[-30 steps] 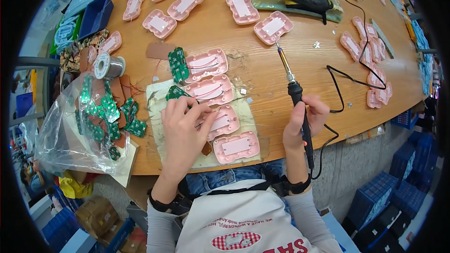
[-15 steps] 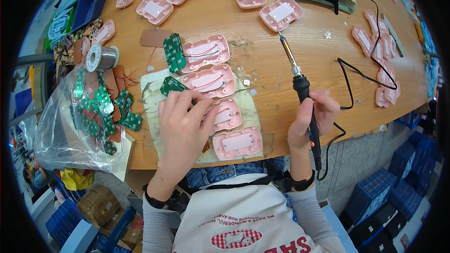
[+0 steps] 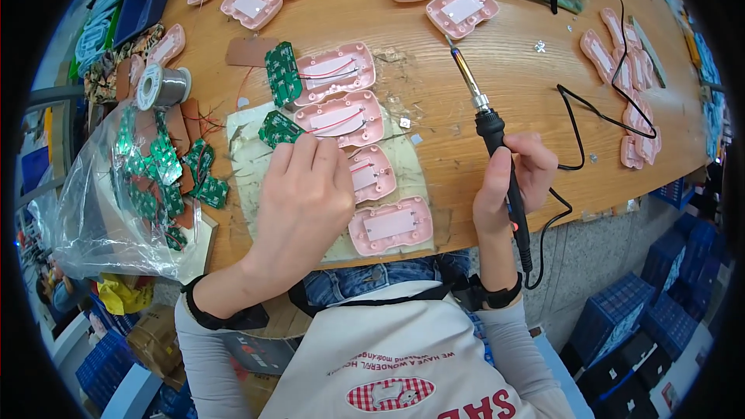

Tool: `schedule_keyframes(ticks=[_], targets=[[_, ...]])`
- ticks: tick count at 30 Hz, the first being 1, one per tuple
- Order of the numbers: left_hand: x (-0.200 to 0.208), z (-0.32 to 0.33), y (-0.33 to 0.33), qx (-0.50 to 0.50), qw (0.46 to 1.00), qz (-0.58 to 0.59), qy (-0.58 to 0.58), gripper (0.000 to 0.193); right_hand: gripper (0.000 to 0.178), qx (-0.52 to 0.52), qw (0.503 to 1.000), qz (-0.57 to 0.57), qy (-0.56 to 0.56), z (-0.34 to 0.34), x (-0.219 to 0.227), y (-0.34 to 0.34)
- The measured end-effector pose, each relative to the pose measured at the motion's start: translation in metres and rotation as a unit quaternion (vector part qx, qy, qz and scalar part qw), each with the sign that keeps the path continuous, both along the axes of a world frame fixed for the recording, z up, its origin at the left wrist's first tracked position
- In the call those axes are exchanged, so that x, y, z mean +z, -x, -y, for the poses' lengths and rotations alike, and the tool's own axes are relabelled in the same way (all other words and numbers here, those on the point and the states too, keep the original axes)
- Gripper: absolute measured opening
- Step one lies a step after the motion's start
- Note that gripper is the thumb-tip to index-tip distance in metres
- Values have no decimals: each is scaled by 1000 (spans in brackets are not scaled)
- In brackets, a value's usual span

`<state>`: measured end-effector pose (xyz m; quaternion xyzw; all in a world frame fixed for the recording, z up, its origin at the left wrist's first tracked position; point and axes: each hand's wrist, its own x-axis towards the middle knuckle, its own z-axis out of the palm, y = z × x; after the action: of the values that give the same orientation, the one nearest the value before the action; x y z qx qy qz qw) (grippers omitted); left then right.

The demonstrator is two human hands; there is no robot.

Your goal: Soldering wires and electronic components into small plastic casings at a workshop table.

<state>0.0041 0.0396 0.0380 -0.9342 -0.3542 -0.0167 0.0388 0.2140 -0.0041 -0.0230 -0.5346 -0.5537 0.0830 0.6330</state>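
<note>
My right hand (image 3: 515, 182) grips a black-handled soldering iron (image 3: 492, 129), its tip pointing away from me, just short of a pink plastic shell (image 3: 462, 10). My left hand (image 3: 304, 206) has its fingers curled down beside the third shell (image 3: 378, 173) of a column of pink shells; whatever they hold is hidden under the hand. Red wires show inside that shell. Just beyond my left fingers lies a green circuit board (image 3: 279, 129), wired to the second shell (image 3: 351, 119). The farthest shell (image 3: 341, 71) has another green board (image 3: 282, 74) beside it. The nearest shell (image 3: 390, 226) shows no board.
A solder wire spool (image 3: 164, 87) stands at the left, by a clear plastic bag (image 3: 97, 202) of green boards. More pink shells lie along the far side and in a pile (image 3: 632, 70) at the right. The iron's black cord (image 3: 570, 132) loops across the right side of the wooden table.
My left hand has turned and its elbow swung outward; the fingers, earlier pinching near the third shell's wires, now curl downward. The soldering iron has shifted slightly left and away, still in my right hand.
</note>
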Motion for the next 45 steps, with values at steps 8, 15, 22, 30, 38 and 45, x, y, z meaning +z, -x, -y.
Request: schedule_keyframes(ticks=[8,15,22,30,38,45], targets=[[-15,2,14,119,935,294,157,14,15,-12,1000,-17,9,1,-2,2],[-39,21,11,87,927,345,117,20,21,-35,994,-92,39,3,-4,3],[-43,21,11,42,928,360,88,20,19,-37,992,-117,32,8,-4,-2],[-51,24,8,68,914,382,120,19,15,33,994,-98,26,27,12,-10],[-59,27,6,78,908,398,102,22,24,107,989,-67,72,54,17,-6],[-58,26,5,85,913,386,102,21,16,177,981,-21,77,61,16,-6]])
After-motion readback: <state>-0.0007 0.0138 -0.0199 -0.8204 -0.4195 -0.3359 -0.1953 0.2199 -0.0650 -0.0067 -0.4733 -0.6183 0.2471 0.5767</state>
